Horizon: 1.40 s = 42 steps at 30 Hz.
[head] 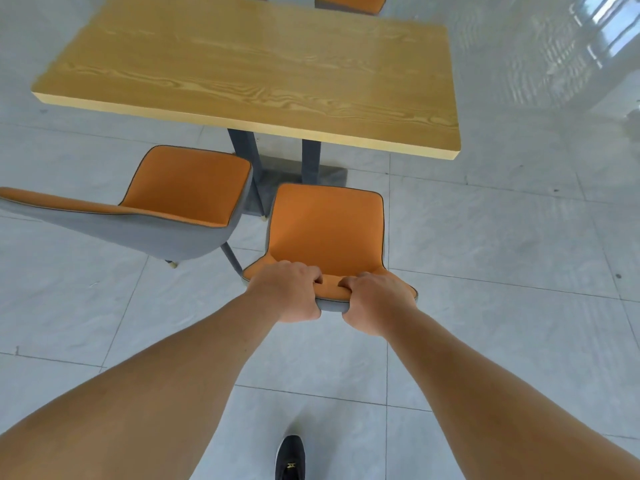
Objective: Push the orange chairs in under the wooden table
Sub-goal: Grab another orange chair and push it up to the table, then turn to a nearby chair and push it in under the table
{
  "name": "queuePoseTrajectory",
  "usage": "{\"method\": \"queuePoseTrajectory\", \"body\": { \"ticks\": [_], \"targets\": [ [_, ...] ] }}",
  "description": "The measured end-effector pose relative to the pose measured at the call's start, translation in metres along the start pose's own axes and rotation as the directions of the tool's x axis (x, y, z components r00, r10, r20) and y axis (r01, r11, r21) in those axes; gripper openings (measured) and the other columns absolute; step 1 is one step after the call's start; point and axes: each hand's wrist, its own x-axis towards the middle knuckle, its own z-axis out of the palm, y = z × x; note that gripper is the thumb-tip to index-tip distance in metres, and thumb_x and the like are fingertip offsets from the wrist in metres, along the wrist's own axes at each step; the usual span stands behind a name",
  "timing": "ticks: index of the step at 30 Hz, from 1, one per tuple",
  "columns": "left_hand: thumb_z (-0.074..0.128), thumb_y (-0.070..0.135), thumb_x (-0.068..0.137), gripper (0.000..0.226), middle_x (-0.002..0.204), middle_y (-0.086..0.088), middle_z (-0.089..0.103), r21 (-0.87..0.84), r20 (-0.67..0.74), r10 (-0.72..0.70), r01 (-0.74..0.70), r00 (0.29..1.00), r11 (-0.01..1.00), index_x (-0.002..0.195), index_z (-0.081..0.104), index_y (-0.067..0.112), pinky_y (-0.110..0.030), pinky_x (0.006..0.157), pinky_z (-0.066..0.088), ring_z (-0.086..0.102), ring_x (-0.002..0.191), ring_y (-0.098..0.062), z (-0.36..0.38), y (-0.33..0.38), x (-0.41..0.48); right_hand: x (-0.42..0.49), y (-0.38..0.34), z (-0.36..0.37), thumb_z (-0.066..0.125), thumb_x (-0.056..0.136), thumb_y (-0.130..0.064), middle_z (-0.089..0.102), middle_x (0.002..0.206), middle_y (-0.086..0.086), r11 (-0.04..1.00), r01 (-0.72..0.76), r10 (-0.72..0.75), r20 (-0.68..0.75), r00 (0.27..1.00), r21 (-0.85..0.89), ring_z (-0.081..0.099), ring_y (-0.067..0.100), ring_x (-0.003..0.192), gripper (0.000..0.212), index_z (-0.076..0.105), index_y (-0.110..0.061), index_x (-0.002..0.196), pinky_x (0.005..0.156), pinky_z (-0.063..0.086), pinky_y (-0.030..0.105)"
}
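A wooden table (249, 74) stands ahead on grey metal legs. Directly in front of me is an orange chair (327, 226) with a grey shell, its seat just short of the table's near edge. My left hand (287, 292) and my right hand (375, 303) both grip the top of its backrest, side by side. A second orange chair (187, 183) stands to the left, turned sideways, its seat near the table's edge. The seat of a third orange chair (351, 2) shows beyond the table's far side.
The floor (502, 271) is pale glossy tile, open to the right of the chair I hold. The table's grey base plate (284, 176) lies under the table between the two near chairs. My dark shoe (290, 457) is at the bottom edge.
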Motion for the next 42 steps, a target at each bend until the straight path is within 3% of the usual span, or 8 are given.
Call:
{"method": "queuePoseTrajectory", "body": {
  "ticks": [6, 11, 16, 21, 26, 28, 35, 42],
  "targets": [
    [0.064, 0.043, 0.067, 0.038, 0.079, 0.017, 0.059, -0.007, -0.007, -0.013, 0.013, 1.0, 1.0, 0.104, 0.06, 0.045, -0.028, 0.049, 0.033, 0.051, 0.069, -0.006, -0.022, -0.017, 0.038, 0.039, 0.005, -0.024, 0.05, 0.082, -0.035, 0.055, 0.089, -0.015, 0.999, -0.05, 0.05, -0.003, 0.999, 0.018, 0.057, 0.02, 0.082, 0.038, 0.062, -0.042, 0.117, 0.051, 0.031, 0.031],
    [0.064, 0.044, 0.068, 0.036, 0.081, 0.014, 0.064, -0.019, 0.02, -0.01, 0.01, 1.0, 1.0, 0.105, 0.061, 0.042, -0.034, 0.057, 0.054, 0.059, 0.072, -0.012, -0.029, -0.01, 0.064, 0.055, 0.024, -0.036, 0.05, 0.08, -0.036, 0.057, 0.09, -0.015, 0.998, -0.061, 0.061, 0.019, 0.998, 0.003, 0.058, 0.02, 0.081, 0.037, 0.063, -0.043, 0.115, 0.056, 0.035, 0.032],
    [0.064, 0.043, 0.071, 0.039, 0.083, 0.016, 0.062, -0.03, 0.044, -0.016, 0.017, 0.999, 0.999, 0.109, 0.061, 0.044, -0.033, 0.057, 0.048, 0.058, 0.074, -0.012, -0.032, -0.006, 0.062, 0.052, 0.025, -0.038, 0.051, 0.084, -0.038, 0.061, 0.096, -0.013, 0.999, -0.031, 0.031, 0.002, 1.0, -0.01, 0.061, 0.02, 0.089, 0.038, 0.063, -0.043, 0.12, 0.052, 0.03, 0.031],
    [0.069, 0.043, 0.075, 0.045, 0.091, 0.013, 0.063, -0.001, 0.121, -0.026, 0.027, 0.992, 1.0, 0.119, 0.059, 0.04, -0.036, 0.068, 0.055, 0.061, 0.083, -0.016, -0.045, 0.003, 0.059, 0.049, 0.024, -0.043, 0.055, 0.085, -0.045, 0.06, 0.094, -0.012, 0.999, -0.021, 0.021, 0.01, 1.0, -0.035, 0.058, 0.02, 0.084, 0.039, 0.061, -0.04, 0.124, 0.049, 0.026, 0.029],
    [0.075, 0.057, 0.08, 0.073, 0.114, 0.002, 0.063, 0.068, 0.446, -0.123, 0.104, 0.886, 0.992, 0.14, 0.049, 0.025, -0.04, 0.086, 0.057, 0.063, 0.101, -0.023, -0.083, 0.03, 0.067, 0.028, 0.048, -0.074, 0.06, 0.082, -0.068, 0.06, 0.121, -0.003, 0.995, 0.072, -0.077, 0.07, 0.995, 0.062, 0.055, 0.026, 0.114, 0.069, 0.05, -0.033, 0.14, 0.081, 0.045, 0.04],
    [0.07, 0.063, 0.083, 0.072, 0.119, 0.002, 0.065, 0.069, 0.484, -0.132, 0.113, 0.865, 0.991, 0.14, 0.054, 0.021, -0.037, 0.086, 0.054, 0.063, 0.104, -0.022, -0.106, 0.052, 0.076, 0.013, 0.08, -0.098, 0.056, 0.083, -0.073, 0.06, 0.126, -0.003, 0.991, 0.077, -0.081, 0.028, 0.996, 0.11, 0.055, 0.026, 0.116, 0.071, 0.051, -0.032, 0.141, 0.081, 0.044, 0.041],
    [0.064, 0.067, 0.089, 0.068, 0.151, 0.006, 0.055, -0.115, 0.129, -0.064, 0.079, 0.99, 0.99, 0.148, 0.051, 0.035, -0.039, 0.103, 0.049, 0.055, 0.131, -0.019, -0.19, 0.194, 0.126, -0.038, 0.247, -0.207, 0.053, 0.09, -0.074, 0.065, 0.132, -0.002, 0.995, -0.012, 0.02, -0.084, 0.996, 0.098, 0.059, 0.025, 0.122, 0.067, 0.057, -0.029, 0.14, 0.09, 0.051, 0.042],
    [0.067, 0.066, 0.088, 0.081, 0.157, 0.003, 0.05, -0.161, -0.172, -0.016, -0.012, 0.985, 0.987, 0.156, 0.041, 0.029, -0.037, 0.107, 0.045, 0.049, 0.138, -0.021, -0.27, 0.331, 0.195, -0.033, 0.389, -0.317, 0.064, 0.085, -0.067, 0.053, 0.146, -0.003, 0.997, 0.07, -0.061, -0.226, 0.972, 0.035, 0.05, 0.025, 0.131, 0.08, 0.037, -0.035, 0.153, 0.092, 0.046, 0.042]
  ]
}}
